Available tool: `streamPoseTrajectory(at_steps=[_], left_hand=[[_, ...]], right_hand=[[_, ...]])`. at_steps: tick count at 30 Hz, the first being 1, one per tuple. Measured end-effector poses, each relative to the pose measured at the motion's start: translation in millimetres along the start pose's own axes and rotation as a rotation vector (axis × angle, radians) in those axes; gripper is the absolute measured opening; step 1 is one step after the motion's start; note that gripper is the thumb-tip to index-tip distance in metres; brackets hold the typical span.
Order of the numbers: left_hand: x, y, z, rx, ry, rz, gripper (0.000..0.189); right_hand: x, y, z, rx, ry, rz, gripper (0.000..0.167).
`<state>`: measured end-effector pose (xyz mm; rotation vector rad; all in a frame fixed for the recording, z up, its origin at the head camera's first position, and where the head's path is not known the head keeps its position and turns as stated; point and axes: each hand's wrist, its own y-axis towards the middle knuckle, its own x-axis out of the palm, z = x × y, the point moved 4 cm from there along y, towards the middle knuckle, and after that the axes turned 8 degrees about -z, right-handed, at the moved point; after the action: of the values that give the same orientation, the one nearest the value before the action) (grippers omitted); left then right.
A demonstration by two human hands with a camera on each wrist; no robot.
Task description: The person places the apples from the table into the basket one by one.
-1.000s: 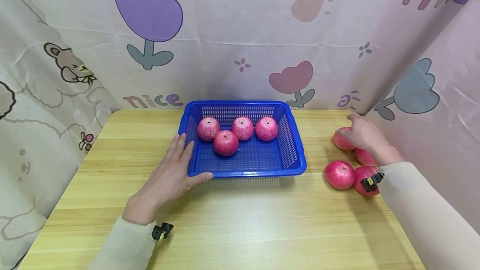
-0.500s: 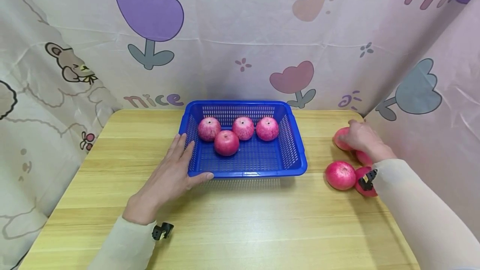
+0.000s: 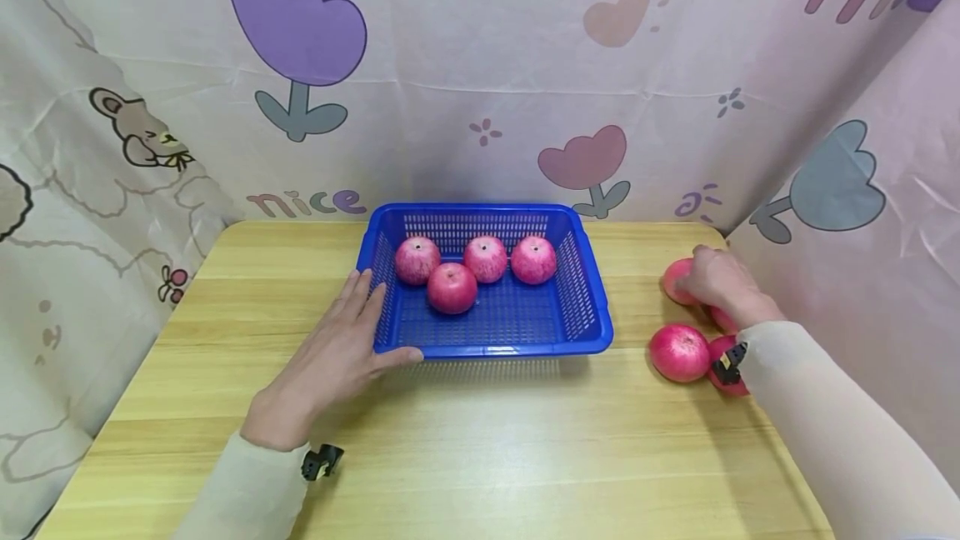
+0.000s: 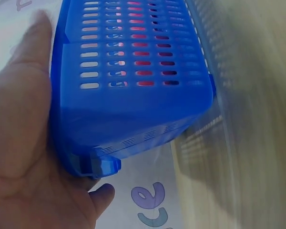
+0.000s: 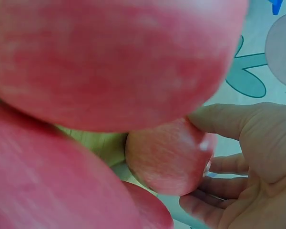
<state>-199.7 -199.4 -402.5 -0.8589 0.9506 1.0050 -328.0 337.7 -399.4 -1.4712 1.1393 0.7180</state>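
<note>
A blue slotted plastic basket [image 3: 491,349] stands at the back middle of the table with several red apples [image 3: 452,288] inside. My left hand [image 3: 330,365] rests along its left rim, fingers straight and thumb on the front corner; in the left wrist view the palm lies against the basket's end wall [image 4: 133,109]. At the right, my right hand [image 3: 723,280] grips the rearmost apple [image 3: 678,282] of a loose group. The right wrist view shows thumb and fingers curled round that apple [image 5: 169,157], while two nearer apples fill much of that view.
A loose apple [image 3: 679,353] sits in front of the right hand, with another apple [image 3: 727,367] partly under the wrist. A further apple [image 3: 722,319] shows beneath the hand. Printed curtains [image 3: 450,65] enclose the wooden table [image 3: 480,457] at the back and sides.
My right hand has come down onto the rear apple and closed round it, and the apple has shifted slightly left. The left hand and basket have stayed put.
</note>
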Motion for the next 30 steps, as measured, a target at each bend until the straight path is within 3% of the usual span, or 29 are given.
streamPoseTrajectory(at_steps=[7, 17, 30], left_hand=[[-1.9, 0.4, 2.4, 0.0, 0.03, 0.005, 0.126], [-2.8, 0.8, 2.6, 0.007, 0.066, -0.005, 0.129], [-2.1, 1.0, 2.5, 0.013, 0.064, -0.004, 0.129]], right_hand=[[6, 1.7, -5, -0.008, 0.005, 0.009, 0.055], [13, -1.0, -6, -0.006, 0.023, -0.057, 0.093], [19, 5.6, -6, -0.05, -0.041, 0.001, 0.094]])
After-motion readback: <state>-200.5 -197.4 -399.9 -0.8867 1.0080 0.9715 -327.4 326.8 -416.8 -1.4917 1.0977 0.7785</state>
